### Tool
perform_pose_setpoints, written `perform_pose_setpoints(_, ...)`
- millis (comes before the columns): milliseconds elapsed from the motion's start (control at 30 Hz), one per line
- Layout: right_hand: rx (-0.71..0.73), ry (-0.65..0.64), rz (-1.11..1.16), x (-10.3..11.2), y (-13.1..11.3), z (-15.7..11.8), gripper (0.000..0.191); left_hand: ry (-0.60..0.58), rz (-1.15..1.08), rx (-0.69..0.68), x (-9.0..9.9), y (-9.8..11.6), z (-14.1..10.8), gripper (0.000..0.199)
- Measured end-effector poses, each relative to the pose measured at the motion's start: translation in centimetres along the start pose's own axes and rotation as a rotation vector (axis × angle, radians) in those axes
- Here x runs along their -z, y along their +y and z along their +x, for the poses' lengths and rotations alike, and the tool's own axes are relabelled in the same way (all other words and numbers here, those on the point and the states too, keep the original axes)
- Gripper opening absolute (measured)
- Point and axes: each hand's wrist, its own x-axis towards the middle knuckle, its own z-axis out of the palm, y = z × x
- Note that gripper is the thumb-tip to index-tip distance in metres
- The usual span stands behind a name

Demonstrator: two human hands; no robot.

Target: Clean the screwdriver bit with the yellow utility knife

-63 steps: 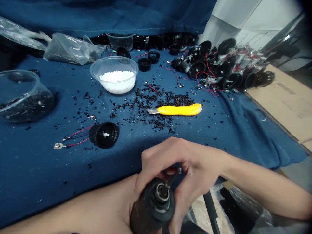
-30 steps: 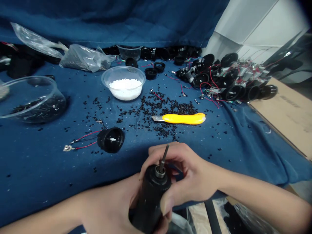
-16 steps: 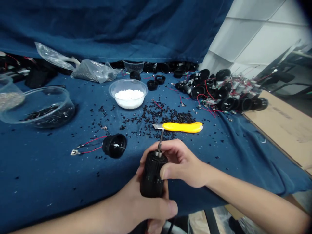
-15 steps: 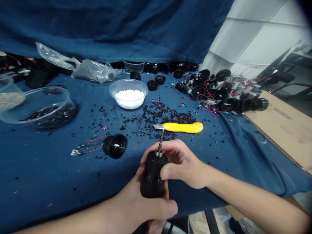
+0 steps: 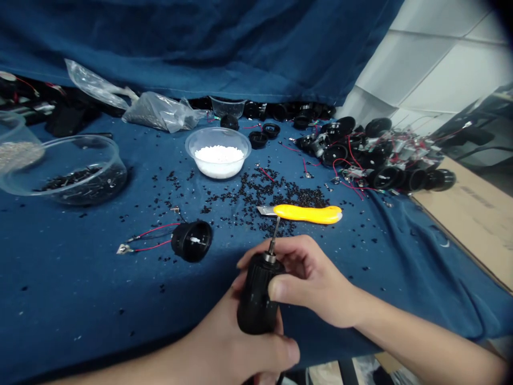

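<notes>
A black electric screwdriver (image 5: 258, 294) points its metal bit (image 5: 274, 235) up and away from me. My left hand (image 5: 236, 342) is wrapped round its body from below. Up at the collar, my right hand (image 5: 312, 280) grips the same tool, thumb on the near side and fingers behind. Just beyond the bit lies a yellow utility knife (image 5: 308, 213), blade out to the left. Left of my hands rests a black round housing (image 5: 191, 240) on its side, with red and black wires ending in a small metal contact.
Small black pieces (image 5: 296, 192) are scattered over the blue cloth. A bowl of white granules (image 5: 218, 162) stands behind them. At left is a clear bowl of black parts (image 5: 88, 182). Wired black housings (image 5: 372, 155) pile up at right, beside a cardboard box (image 5: 473, 214). A plastic bag (image 5: 160, 111) lies behind.
The whole scene has shifted slightly right in view. Both hands still hold the screwdriver in much the same grip, and the knife and housing lie where they were on the cloth.
</notes>
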Motion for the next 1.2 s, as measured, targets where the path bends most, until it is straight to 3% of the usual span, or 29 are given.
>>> perform_pose_setpoints(167, -0.044, -0.214, 0.222, 0.2, 0.5, 0.6, 0.046, -0.284, -0.191, 0.187, 1.6, 0.7, -0.2, 0.026)
perform_pose_setpoints(333, -0.034, -0.239, 0.307, 0.4, 1.2, 1.4, 0.043, -0.448, -0.401, 0.164, 2.3, 0.4, 0.2, 0.026)
perform_pose_setpoints(433, -0.004, -0.233, 0.339, 0.5, 1.5, 1.5, 0.035, -0.478, -0.436, 0.156, 2.3, 0.3, 0.3, 0.027)
perform_pose_setpoints(600, 0.04, -0.161, 0.328, 0.2, 1.6, 1.2, 0.029, -0.351, -0.4, 0.114, 1.5, 0.1, 0.0, 0.028)
perform_pose_setpoints(700, 0.006, -0.137, 0.281, 0.3, 1.5, 1.3, 0.031, -0.201, -0.342, 0.064, 1.2, 0.0, -0.1, 0.032)
perform_pose_setpoints(767, -0.032, -0.037, 0.21, 0.7, 1.4, 1.5, 0.033, -0.091, -0.337, -0.001, 1.2, 0.3, -0.2, 0.03)
perform_pose_setpoints(867, -0.084, 0.092, 0.134, 1.4, 1.2, 1.4, 0.042, -0.02, -0.404, -0.091, 1.5, 1.5, -0.6, 0.026)
perform_pose_setpoints(967, -0.194, -0.033, 0.159, 1.5, 0.6, 0.7, 0.056, 0.096, -0.365, -0.204, 1.4, 3.2, -1.2, 0.029)
perform_pose_setpoints(1033, -0.252, -0.121, 0.17, 0.9, 0.0, -0.1, 0.074, 0.209, -0.225, -0.3, 1.2, 4.1, -1.7, 0.028)
perform_pose_setpoints(1100, -0.274, -0.114, 0.141, 0.0, -0.9, -0.9, 0.088, 0.3, -0.035, -0.416, 1.0, 4.8, -2.1, 0.028)
perform_pose_setpoints(1200, -0.305, -0.058, 0.101, -1.1, -2.5, -2.2, 0.069, 0.36, 0.218, -0.582, 1.1, 5.6, -3.2, 0.024)
